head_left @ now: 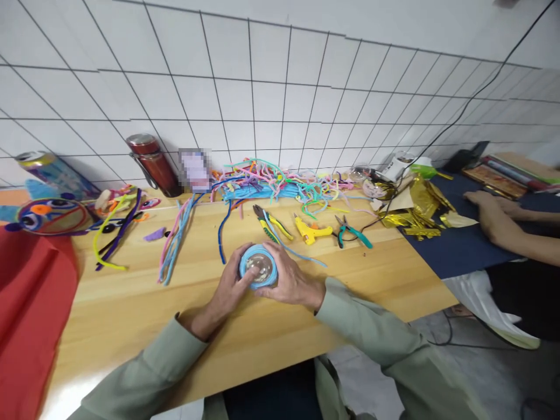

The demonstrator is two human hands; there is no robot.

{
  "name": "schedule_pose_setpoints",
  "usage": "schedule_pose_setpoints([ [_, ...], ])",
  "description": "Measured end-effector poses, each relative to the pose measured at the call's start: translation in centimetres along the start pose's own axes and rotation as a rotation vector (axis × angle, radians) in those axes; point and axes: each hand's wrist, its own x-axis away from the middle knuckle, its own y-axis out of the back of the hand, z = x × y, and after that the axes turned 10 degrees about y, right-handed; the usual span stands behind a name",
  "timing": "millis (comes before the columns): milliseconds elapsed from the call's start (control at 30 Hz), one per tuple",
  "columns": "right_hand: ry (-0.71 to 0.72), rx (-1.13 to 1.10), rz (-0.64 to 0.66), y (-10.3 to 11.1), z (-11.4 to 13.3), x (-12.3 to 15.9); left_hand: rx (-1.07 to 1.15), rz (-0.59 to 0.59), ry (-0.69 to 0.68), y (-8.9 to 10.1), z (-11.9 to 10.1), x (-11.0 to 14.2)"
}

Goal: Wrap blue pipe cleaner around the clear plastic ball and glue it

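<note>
A round, light-blue ring of fuzzy coiled strands around a clear, shiny centre (263, 265) sits between both hands over the wooden table (350, 326), touching each. Seen face-on, it shows no long axis; its depth is hidden, and whether it rests on the wood or is lifted I cannot tell. Neither hand is nearer: the left hand (231, 277) cups it from nine round to eight o'clock, thumb laid inward over the clear centre, while the right hand (289, 277) wraps it from one to five o'clock. Both are curled narrowly around that one piece.

The left forearm comes in from between seven and eight o'clock, the right from about four, each in a grey-green sleeve with its cuff behind the wrist.

Just past the fingers, toward twelve, lie yellow-and-black-handled pliers (282, 228); a yellow glue gun (311, 231) is at two, and teal-handled pliers (361, 237) farther that way. A dark-blue fuzzy strand (221, 236) lies at half past ten, a loose pink-and-blue strand bundle (175, 242) between nine and ten. At twelve, by the tiled wall, spreads a multicoloured heap of fuzzy strands (271, 189). Well apart, toward half past two, are another person's hands (483, 204).
</note>
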Motion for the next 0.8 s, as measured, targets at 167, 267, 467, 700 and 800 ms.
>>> schedule_pose_setpoints([
  [167,-0.057,-0.021,-0.014,0.4,0.3,0.2,0.071,0.06,-0.087,0.5,-0.2,0.3],
  [267,-0.042,-0.013,-0.055,0.8,0.2,0.4,0.104,0.11,-0.096,0.8,-0.6,0.3],
  [467,0.046,0.004,-0.089,0.9,0.0,0.2,0.159,0.245,0.007,1.3,-1.3,0.2],
  [700,0.039,-0.014,-0.084,0.7,0.1,0.4,0.03,0.001,-0.09,0.8,-0.7,0.4],
  [800,-0.045,-0.069,-0.087,0.6,-0.1,0.4,-0.084,-0.101,-0.184,0.7,-0.7,0.3],
])
